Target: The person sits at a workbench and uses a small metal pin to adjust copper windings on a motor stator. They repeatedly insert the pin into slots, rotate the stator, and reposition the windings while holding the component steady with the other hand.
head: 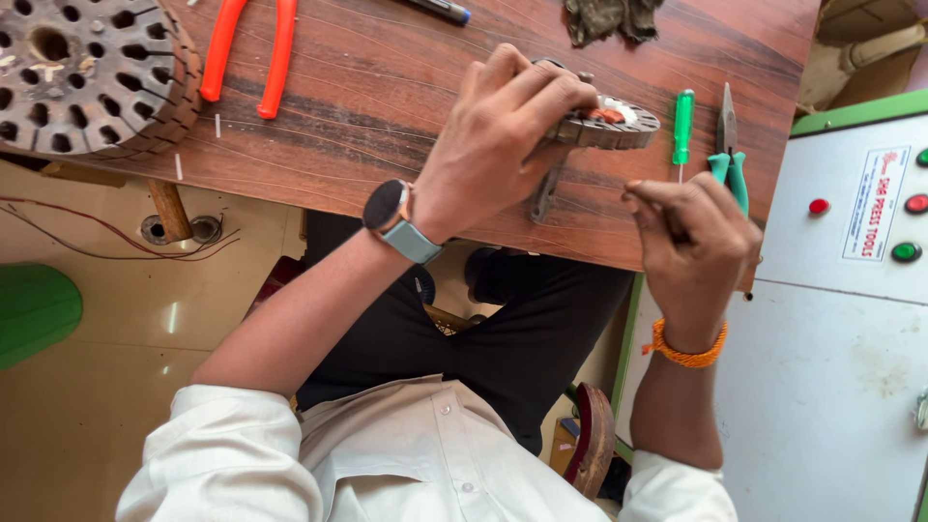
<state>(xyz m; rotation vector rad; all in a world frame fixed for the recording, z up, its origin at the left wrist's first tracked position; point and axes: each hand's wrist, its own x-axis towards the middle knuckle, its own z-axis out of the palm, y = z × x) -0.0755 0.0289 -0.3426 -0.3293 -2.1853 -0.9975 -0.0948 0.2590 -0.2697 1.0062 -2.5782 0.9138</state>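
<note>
My left hand (493, 145), with a grey-strapped watch on its wrist, grips a small round slotted metal core (609, 126) that carries bits of copper and white winding. It holds the core on edge over the wooden table (387, 87). My right hand (691, 237) hovers at the table's near edge with its fingers curled and its fingertips pinched. Nothing shows between the fingers. An orange thread band circles that wrist. Green-handled pliers (730, 155) lie just beyond its knuckles, and a green screwdriver (683, 126) lies beside the core.
A large slotted round core (82, 72) sits at the table's far left, with orange-handled pliers (249, 53) next to it. A dark rag (609, 17) and a pen (440, 10) lie at the back. A white cabinet (841, 319) with red and green buttons stands on the right.
</note>
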